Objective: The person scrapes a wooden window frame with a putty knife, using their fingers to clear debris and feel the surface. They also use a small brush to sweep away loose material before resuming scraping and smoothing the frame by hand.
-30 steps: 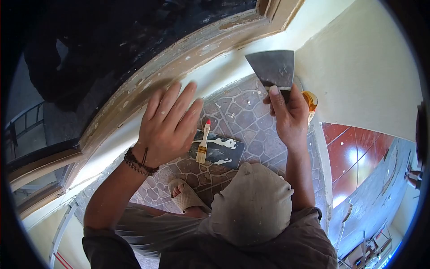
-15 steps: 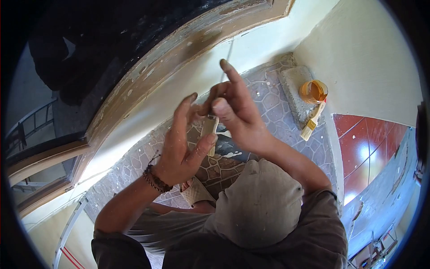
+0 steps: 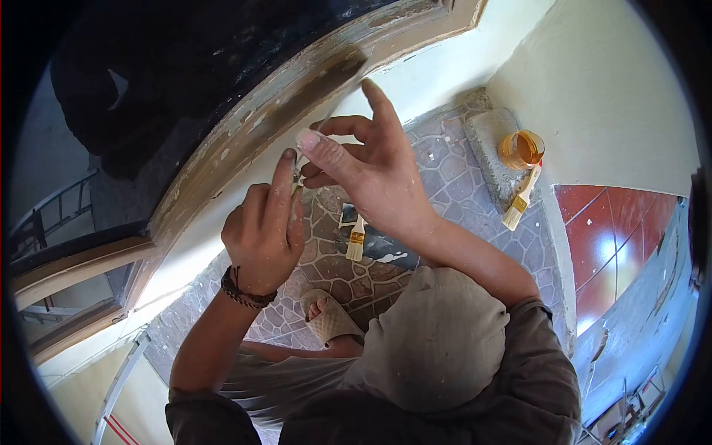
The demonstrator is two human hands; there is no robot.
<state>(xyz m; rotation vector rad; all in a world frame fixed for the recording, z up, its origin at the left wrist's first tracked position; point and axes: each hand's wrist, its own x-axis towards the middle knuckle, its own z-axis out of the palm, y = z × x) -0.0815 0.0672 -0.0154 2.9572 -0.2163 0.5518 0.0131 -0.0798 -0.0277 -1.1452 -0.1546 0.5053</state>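
Note:
A thin metal blade (image 3: 343, 98) slants up toward the wooden frame, seen nearly edge-on, and I cannot make out the tool's exact kind. My right hand (image 3: 374, 167) curls around its lower part, with the index finger stretched toward the blade's upper end and the thumb across it. At the tool's lower end, my left hand (image 3: 261, 236) pinches with thumb and index finger, the other fingers curled in. The pinched part is mostly hidden. Both hands are in front of the curved wooden frame (image 3: 259, 119), whose paint is worn and patchy.
A paintbrush (image 3: 356, 243) lies on the stone-patterned floor (image 3: 445, 159) beside a dark, paint-spotted piece (image 3: 382, 251). To the right, a jar of amber liquid (image 3: 512, 150) and another paintbrush (image 3: 521, 200) rest on a concrete block (image 3: 486, 141). Dark glass (image 3: 148, 81) fills the frame.
Both hands have moved left and nearer the frame, and the blade now leans more. My left thumb and index finger have come together at the tool's lower end.

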